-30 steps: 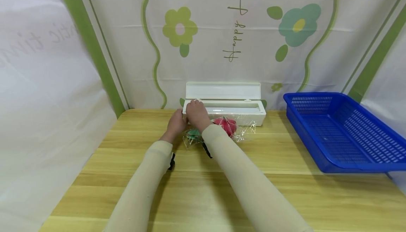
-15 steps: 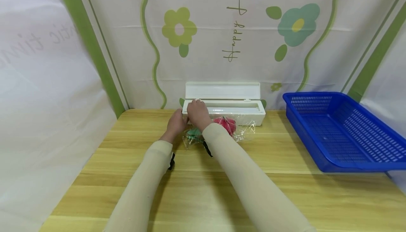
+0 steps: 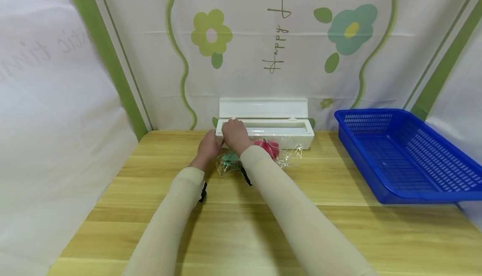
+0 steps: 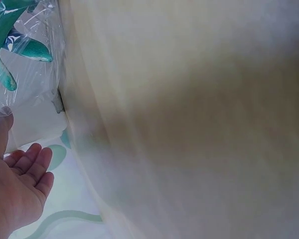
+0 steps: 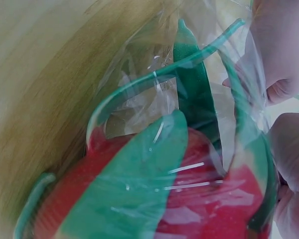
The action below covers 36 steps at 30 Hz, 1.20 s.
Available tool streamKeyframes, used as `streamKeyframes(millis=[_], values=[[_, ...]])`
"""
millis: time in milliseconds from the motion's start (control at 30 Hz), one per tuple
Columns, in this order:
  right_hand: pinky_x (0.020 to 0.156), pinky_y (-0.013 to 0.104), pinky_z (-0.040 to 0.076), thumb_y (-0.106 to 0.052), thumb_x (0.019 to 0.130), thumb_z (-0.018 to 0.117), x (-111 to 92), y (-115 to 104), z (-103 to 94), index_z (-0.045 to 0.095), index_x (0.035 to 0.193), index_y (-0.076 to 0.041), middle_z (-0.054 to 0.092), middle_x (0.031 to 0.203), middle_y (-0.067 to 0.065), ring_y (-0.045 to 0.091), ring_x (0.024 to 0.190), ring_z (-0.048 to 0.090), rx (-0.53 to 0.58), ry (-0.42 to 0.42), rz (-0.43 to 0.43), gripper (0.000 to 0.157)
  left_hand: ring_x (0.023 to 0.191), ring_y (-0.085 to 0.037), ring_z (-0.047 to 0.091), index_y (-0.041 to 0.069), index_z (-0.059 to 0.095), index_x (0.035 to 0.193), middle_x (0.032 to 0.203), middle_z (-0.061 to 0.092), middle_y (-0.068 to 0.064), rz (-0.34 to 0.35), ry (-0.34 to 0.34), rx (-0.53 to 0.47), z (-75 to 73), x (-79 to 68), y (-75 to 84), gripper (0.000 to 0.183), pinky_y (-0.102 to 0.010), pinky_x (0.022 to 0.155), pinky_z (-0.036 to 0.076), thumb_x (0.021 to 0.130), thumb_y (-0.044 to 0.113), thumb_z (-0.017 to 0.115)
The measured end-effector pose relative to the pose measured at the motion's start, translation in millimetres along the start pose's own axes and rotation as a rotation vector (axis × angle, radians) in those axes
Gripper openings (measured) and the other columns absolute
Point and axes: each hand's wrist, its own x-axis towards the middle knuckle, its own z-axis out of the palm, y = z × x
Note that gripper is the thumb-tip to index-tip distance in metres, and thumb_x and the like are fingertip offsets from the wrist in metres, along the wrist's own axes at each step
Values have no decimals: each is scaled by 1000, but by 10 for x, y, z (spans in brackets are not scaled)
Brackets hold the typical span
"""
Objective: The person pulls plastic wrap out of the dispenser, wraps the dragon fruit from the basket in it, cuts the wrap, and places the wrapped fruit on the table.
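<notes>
While left hand [image 3: 208, 146] and right hand [image 3: 235, 135] crowd white box [image 3: 280, 133] | each grip: can't tell

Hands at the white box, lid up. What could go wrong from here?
1. The raised lid might drop onto the right hand, which is at the left end of the white box.
2. With both hands, the left hand included, at that one end, a tug could swivel the box.
3. A curved green stem shows through the clear plastic; it might poke or snag it.
</notes>
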Motion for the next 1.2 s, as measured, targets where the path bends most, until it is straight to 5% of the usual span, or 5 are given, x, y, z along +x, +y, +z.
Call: streamKeyframes(millis=[967, 1200], values=[[72, 35, 46, -28, 79, 65, -3, 50, -30, 65, 92, -10, 60, 90, 6, 22, 81, 52, 14, -39, 12, 22, 96, -27, 50, 1, 44, 116, 106, 51, -12, 17, -6, 61, 6, 26, 2, 44, -39, 79, 43, 90, 35, 49], [70, 34, 47, -19, 83, 58, -39, 97, -50, 65, 88, -10, 60, 88, 6, 21, 80, 54, 7, -38, 7, 12, 95, -26, 51, 2, 44, 117, 106, 51, -11, -4, -5, 49, 5, 18, 8, 43, -38, 78, 43, 89, 33, 50]])
